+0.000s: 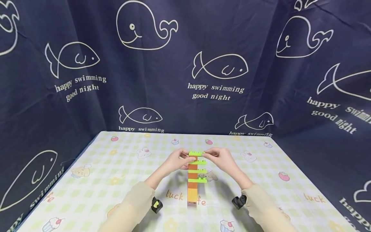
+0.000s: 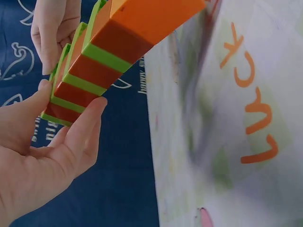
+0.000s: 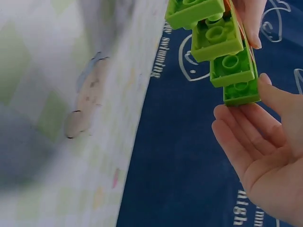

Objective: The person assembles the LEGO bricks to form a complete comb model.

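Note:
A tall stack of toy building bricks stands upright on the table. Its column alternates orange-red bricks with longer green ones that jut out to the right; lower bricks look orange-yellow. My left hand grips the upper column, thumb on one side and fingers on the other, as the left wrist view shows with the brick stack. At the jutting end of the topmost green brick, my right hand pinches with thumb and fingers. Hollow undersides of the green bricks show in the right wrist view.
A pale checked tablecloth with cartoon prints covers the table. Behind and at both sides hangs a dark blue curtain with white whale and fish drawings. Black bands with cameras sit on both wrists.

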The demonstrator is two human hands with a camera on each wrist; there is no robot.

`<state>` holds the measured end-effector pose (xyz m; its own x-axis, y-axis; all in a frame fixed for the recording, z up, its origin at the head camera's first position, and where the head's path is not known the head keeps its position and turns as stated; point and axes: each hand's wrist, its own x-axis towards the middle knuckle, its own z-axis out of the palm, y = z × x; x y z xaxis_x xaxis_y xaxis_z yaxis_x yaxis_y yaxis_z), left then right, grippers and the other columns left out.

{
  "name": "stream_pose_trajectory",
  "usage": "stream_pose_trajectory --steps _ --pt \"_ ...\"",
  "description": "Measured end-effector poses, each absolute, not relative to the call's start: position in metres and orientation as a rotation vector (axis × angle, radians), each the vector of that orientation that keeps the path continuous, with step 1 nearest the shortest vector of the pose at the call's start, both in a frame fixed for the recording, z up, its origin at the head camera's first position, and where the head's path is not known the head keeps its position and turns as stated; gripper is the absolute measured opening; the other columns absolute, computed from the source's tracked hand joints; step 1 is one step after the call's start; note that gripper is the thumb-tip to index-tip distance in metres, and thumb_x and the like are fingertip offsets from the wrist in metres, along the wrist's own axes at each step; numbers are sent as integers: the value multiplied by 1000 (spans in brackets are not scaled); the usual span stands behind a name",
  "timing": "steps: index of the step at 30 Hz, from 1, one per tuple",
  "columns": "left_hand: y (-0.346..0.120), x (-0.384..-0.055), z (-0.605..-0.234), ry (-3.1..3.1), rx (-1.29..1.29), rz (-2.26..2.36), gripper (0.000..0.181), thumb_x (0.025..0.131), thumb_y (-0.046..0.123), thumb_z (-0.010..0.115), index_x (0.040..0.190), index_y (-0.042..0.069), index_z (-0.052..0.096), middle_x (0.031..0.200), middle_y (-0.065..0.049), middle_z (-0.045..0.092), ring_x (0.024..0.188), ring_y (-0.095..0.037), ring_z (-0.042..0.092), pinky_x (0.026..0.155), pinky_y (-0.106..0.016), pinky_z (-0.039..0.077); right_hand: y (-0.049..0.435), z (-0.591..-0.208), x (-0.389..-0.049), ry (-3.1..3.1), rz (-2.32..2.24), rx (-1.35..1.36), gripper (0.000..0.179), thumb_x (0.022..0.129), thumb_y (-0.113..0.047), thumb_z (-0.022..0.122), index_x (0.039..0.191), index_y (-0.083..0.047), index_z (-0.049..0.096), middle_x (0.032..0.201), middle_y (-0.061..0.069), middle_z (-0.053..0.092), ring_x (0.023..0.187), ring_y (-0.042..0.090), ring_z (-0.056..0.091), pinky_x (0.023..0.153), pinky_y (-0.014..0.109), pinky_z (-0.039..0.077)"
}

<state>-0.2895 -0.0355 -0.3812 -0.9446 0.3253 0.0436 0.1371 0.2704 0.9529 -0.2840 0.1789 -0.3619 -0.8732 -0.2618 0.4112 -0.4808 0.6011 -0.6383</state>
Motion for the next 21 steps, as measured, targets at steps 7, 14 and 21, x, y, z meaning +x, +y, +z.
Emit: stream_pose_trajectory --steps 7,14,21 --pt "-32 -302 -397 2385 340 1730 52 85 28 70 116 -9 51 99 -16 62 69 -15 65 69 -29 58 172 -382 -300 -2623 1194 533 18 85 -19 69 93 -4 72 84 9 72 74 20 68 65 24 55" --pt "-35 -309 -408 2317 299 1756 54 87 23 67 125 -11 48 105 -21 62 79 -23 68 71 -32 58 166 -399 -308 -2648 1235 445 17 90 -5 60 101 4 70 85 16 71 70 19 68 64 25 56" --pt "-39 -312 -406 2346 322 1680 42 87 8 65 122 -13 53 109 -25 64 87 -31 68 71 -31 58 165 -400 -310 -2839 1120 468 31 94 -7 51 121 8 58 88 18 68 55 14 49 56 26 45"
